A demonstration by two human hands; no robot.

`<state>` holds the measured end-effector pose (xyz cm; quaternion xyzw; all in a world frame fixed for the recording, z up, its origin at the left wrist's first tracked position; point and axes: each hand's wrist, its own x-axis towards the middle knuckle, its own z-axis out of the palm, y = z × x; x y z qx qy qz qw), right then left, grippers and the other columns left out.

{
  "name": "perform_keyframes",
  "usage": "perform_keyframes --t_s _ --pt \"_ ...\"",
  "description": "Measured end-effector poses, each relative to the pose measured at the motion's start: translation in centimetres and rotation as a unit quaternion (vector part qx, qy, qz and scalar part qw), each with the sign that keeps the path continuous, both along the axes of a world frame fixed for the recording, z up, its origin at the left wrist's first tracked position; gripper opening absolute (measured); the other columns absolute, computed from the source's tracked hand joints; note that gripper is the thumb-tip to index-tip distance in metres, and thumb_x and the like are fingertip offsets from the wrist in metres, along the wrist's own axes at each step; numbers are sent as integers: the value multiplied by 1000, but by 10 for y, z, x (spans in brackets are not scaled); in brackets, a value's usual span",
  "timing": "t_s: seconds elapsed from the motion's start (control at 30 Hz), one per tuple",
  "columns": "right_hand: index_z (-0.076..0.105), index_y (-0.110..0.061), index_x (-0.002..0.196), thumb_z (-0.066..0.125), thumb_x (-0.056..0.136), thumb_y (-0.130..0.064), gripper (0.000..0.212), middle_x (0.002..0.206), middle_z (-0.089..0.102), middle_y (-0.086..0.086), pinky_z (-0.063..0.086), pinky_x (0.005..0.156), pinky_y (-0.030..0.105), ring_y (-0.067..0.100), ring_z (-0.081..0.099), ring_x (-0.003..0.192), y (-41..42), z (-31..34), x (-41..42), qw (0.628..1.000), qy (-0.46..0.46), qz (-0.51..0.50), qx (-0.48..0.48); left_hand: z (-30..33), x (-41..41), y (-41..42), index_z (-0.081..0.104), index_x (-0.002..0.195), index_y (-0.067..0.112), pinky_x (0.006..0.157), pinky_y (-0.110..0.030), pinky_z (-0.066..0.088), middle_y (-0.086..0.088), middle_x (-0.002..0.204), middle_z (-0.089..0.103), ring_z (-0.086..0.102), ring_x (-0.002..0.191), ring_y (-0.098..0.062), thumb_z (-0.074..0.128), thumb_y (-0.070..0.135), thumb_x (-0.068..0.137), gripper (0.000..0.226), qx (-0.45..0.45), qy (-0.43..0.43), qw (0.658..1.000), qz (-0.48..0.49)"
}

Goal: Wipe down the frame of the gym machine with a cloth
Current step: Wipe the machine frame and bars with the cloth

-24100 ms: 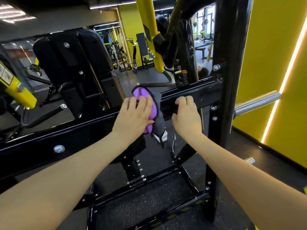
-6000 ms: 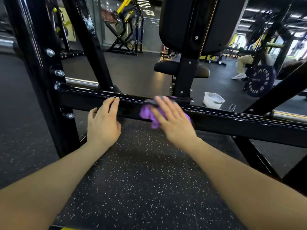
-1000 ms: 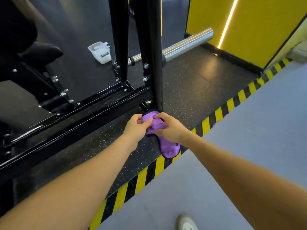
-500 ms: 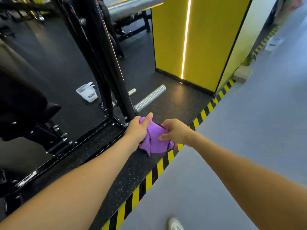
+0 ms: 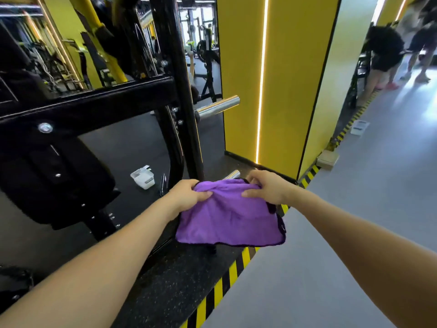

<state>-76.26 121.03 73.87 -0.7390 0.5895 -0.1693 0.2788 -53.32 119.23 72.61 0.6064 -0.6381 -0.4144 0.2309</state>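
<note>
left hand (image 5: 188, 196) and right hand (image 5: 266, 189) pinching purple cloth (image 5: 229, 220) top edge, rest hanging below fingers, black frame (image 5: 186, 91) just beyond, probably untouched

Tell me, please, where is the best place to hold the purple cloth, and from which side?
Probably along its top edge, from above. The purple cloth hangs spread out, its lower edge loose. The left hand and right hand already pinch that top edge near the two corners, thumbs on the near face. Gripping both corners likely keeps it flat for refolding.
</note>
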Motion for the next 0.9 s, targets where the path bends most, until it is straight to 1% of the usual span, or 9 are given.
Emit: perform_keyframes --t_s 0.2,0.33,0.43,0.53,0.63,0.67,0.73,0.8,0.9 --pt "64 0 96 50 97 -25 29 95 60 12 42 81 34 26 55 92 34 46 0 993 108 39 -39 42 26 35 62 96 30 88 -32 49 6 99 66 61 96 -14 57 33 94 6 -44 6 998 -36" --pt "60 7 102 43 101 -26 37 87 61 21 49 85 45 33 58 83 48 61 10 987 -161 -28 9 73 25 54 66 100 20 88 -31 48 1 102 67 61 92 -14 53 35 95 20 -47 -22 997 -50" --pt "60 6 100 37 103 -20 35 73 58 7 49 63 27 18 54 68 47 75 25 935 -336 -93 72 92 28 56 67 106 16 90 -33 48 -1 106 68 63 100 -19 54 53 90 43 -37 -87 995 -40" --pt "63 -4 96 36 104 -20 32 91 63 12 49 73 30 19 59 80 39 93 37 908 -391 -126 81 103 37 58 67 106 21 93 -33 50 6 102 70 65 98 -14 70 59 74 50 81 -104 987 -91" --pt "61 -4 113 38 103 -26 34 107 65 13 52 86 36 24 61 97 30 107 34 911 -372 -145 104 105 42 65 69 86 22 85 -24 48 11 86 70 62 91 -13 84 35 68 27 178 -138 960 -166" --pt "60 -5 118 40 102 -27 34 110 64 12 51 90 38 25 61 100 28 109 32 905 -375 -161 117 107 43 66 70 80 21 78 -22 46 8 83 69 58 87 -14 82 29 70 18 187 -80 966 -159" --pt "59 -7 119 44 101 -26 31 107 66 10 53 85 38 25 63 99 25 112 25 876 -417 -190 147 111 38 70 76 79 18 78 -28 45 -4 90 69 60 85 -20 74 36 75 19 179 191 964 -38" --pt "63 -8 112 43 100 -21 26 93 69 7 55 69 32 21 65 84 22 116 18 839 -470 -215 172 102 31 71 79 78 18 78 -33 47 -9 91 72 66 81 -23 47 63 85 56 154 418 891 87" --pt "63 -4 105 36 102 -17 29 82 63 8 54 59 30 20 60 71 16 117 8 822 -484 -241 180 65 8 81 79 86 13 86 -35 46 -14 101 72 67 92 -29 15 89 70 101 209 507 825 135"
